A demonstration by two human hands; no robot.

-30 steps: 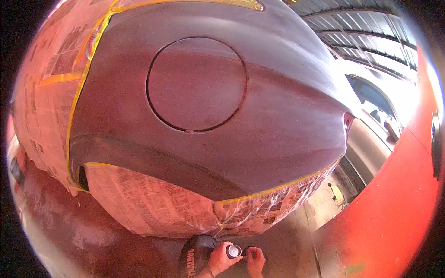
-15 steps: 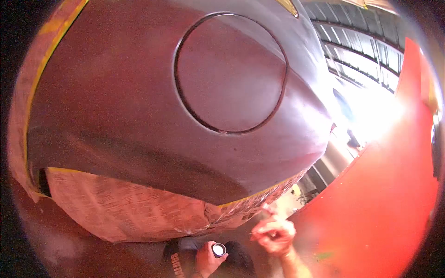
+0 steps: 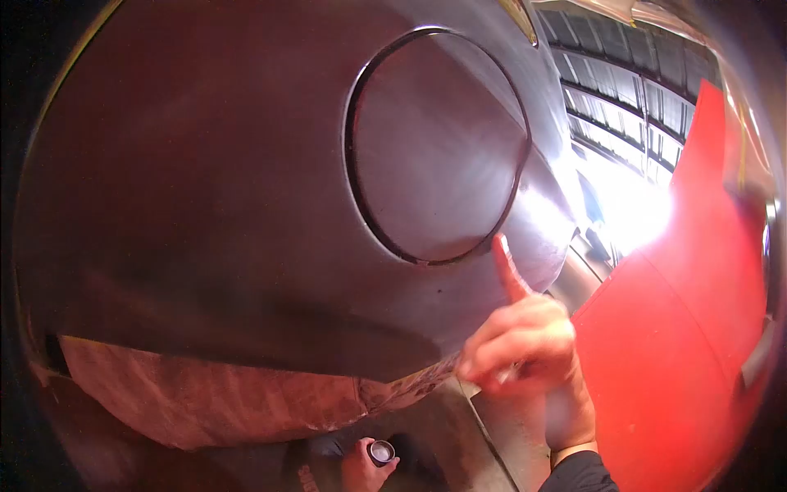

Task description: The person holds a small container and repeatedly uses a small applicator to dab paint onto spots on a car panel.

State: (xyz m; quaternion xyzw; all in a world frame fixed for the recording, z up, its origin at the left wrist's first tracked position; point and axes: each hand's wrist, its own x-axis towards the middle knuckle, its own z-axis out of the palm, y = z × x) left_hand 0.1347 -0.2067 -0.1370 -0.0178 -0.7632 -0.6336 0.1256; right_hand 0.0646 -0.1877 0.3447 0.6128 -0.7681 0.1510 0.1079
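Observation:
A dark, dull-finished car body panel [image 3: 197,197] fills most of the view, with a round fuel door [image 3: 434,156] outlined by a dark gap. My right hand [image 3: 525,340] is raised in front of the panel, its index finger stretched out and the other fingers curled, holding nothing visible. The fingertip, with a whitish patch on it, appears at the lower right edge of the fuel door; whether it touches cannot be told. Low down, my left hand [image 3: 359,471] is closed around a small round cup [image 3: 381,451] with a dark rim and pale contents.
Wrinkled masking sheet [image 3: 213,394] covers the area under the panel, with yellow tape along its edge. At right stands a large red panel [image 3: 664,353]. Behind it are a bright glare [image 3: 635,217] and a corrugated wall or roof [image 3: 627,78].
My right hand has risen from low beside the masking sheet to the fuel door's lower edge. My left hand still holds the cup low down. The view has shifted slightly.

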